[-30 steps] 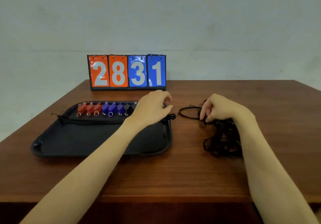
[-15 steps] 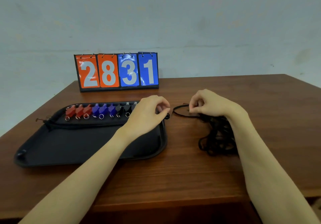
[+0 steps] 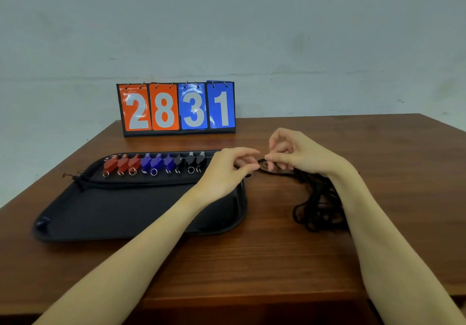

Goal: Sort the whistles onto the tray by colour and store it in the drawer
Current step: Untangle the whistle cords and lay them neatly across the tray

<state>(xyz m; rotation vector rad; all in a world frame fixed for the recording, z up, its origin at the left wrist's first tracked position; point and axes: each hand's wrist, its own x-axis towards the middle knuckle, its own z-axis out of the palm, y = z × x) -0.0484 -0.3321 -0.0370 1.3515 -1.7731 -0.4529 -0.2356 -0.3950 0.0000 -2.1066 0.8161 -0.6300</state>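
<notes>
A black tray (image 3: 121, 213) lies on the left of the wooden table. Along its far edge stand three red whistles (image 3: 122, 164), three blue whistles (image 3: 156, 163) and three black whistles (image 3: 190, 159) in a row, each with a metal ring. My left hand (image 3: 227, 171) hovers over the tray's right far corner, thumb and forefinger pinched on a thin black cord (image 3: 263, 166). My right hand (image 3: 295, 153) pinches the same cord just to the right. A tangle of black lanyards (image 3: 317, 206) lies under my right wrist.
A flip scoreboard (image 3: 176, 108) reading 2831 stands at the table's back edge against the wall. One black cord (image 3: 83, 181) lies across the tray's left side and trails onto the table (image 3: 277, 261).
My right hand has lifted off the lanyard pile and moved left toward my left hand. Both hands now meet at the cord by the tray's corner. The camera shifted.
</notes>
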